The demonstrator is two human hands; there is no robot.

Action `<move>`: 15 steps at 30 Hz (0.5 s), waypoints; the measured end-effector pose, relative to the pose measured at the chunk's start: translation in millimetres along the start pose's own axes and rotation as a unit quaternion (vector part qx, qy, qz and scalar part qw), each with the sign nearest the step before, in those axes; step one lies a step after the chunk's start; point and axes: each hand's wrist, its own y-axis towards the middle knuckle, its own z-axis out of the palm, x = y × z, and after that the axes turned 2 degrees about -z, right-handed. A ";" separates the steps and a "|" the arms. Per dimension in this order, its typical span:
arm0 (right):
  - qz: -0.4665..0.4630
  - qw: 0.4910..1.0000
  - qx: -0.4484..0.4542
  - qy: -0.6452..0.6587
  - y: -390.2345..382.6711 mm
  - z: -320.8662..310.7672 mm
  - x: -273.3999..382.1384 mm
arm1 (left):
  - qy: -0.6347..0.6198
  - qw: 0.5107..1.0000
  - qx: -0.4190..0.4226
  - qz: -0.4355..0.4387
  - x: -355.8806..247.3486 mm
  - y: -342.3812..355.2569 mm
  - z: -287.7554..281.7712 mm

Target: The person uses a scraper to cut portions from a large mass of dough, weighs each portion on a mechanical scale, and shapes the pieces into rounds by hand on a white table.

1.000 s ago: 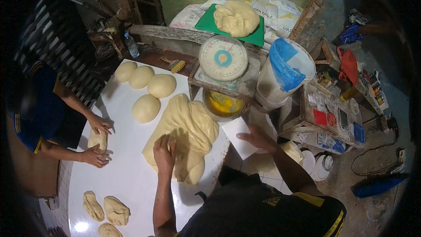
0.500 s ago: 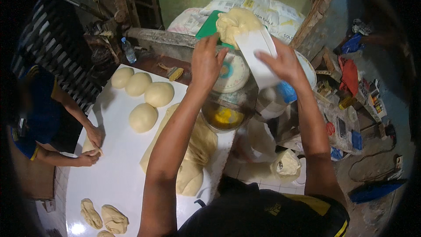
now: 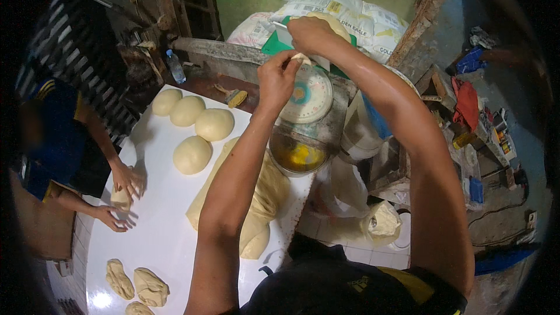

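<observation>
My left hand (image 3: pixel 277 81) has its fingers closed on a small piece of pale dough (image 3: pixel 301 60) just above the dial scale (image 3: pixel 306 98). Up and right of it, my right hand (image 3: pixel 309 35) grips a white flat scraper (image 3: pixel 283 31) at the green tray (image 3: pixel 273 44); it hides much of the dough mass (image 3: pixel 324 20) on that tray. Below my arms a large slack dough (image 3: pixel 256 239) lies on the white table (image 3: pixel 140 163), with four smooth dough balls (image 3: pixel 192 154) to its left and rough lumps (image 3: pixel 151 287) near the lower left.
A co-worker (image 3: pixel 52 140) works a dough piece (image 3: pixel 121 199) at the left edge. A bottle (image 3: pixel 175 67), a brush (image 3: pixel 236 98), a bowl of yellow substance (image 3: pixel 297 154), a bucket (image 3: pixel 359 128), sacks (image 3: pixel 373 26) and a cluttered bench (image 3: pixel 466 111) surround the scale.
Both my hands have risen from the table to the scale and tray. The right carried the scraper up and now reaches farther over the tray; the left has taken a bit of dough.
</observation>
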 end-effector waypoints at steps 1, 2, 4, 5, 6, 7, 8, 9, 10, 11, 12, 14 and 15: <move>-0.004 1.000 0.004 -0.021 7.3 4.6 -4.8 | -0.010 1.000 -0.019 -0.013 -11.0 -5.0 -6.3; -0.023 0.999 -0.023 -0.016 8.7 7.8 -18.4 | -0.021 0.999 -0.038 -0.026 -24.4 -18.0 -16.0; 0.104 0.929 -0.069 0.349 2.0 5.2 -50.6 | 0.039 0.997 -0.067 -0.009 -34.5 -58.1 -52.3; 0.160 0.838 -0.086 0.515 -4.6 5.7 -68.0 | 0.106 0.991 -0.077 0.019 -31.6 -91.3 -79.4; 0.179 0.729 -0.175 0.636 -17.0 11.9 -94.2 | 0.195 0.980 -0.042 0.006 -27.5 -133.7 -101.8; 0.184 0.594 -0.256 0.741 -25.4 16.1 -114.9 | 0.272 0.962 -0.009 -0.005 -16.1 -182.2 -123.8; 0.168 0.579 -0.277 0.749 -31.2 12.1 -127.5 | 0.389 0.913 0.093 -0.081 10.2 -240.5 -158.9; 0.156 0.559 -0.299 0.757 -36.9 14.3 -135.5 | 0.519 0.838 0.157 -0.058 24.2 -297.1 -186.8; 0.176 0.575 -0.296 0.742 -42.6 16.3 -137.2 | 0.558 0.797 0.198 -0.119 29.7 -352.2 -212.5; 0.197 0.593 -0.290 0.725 -47.9 11.1 -137.2 | 0.591 0.749 0.237 -0.181 29.1 -385.8 -228.4; 0.216 0.611 -0.290 0.704 -53.5 1.7 -139.8 | 0.602 0.763 0.196 -0.131 24.7 -376.7 -233.7; 0.191 0.632 -0.264 0.703 -67.6 -9.2 -151.4 | 0.603 0.787 0.124 -0.042 0.0 -345.4 -231.9; 0.181 0.644 -0.250 0.700 -74.8 -12.2 -162.6 | 0.557 0.821 0.113 -0.057 -7.4 -326.4 -223.2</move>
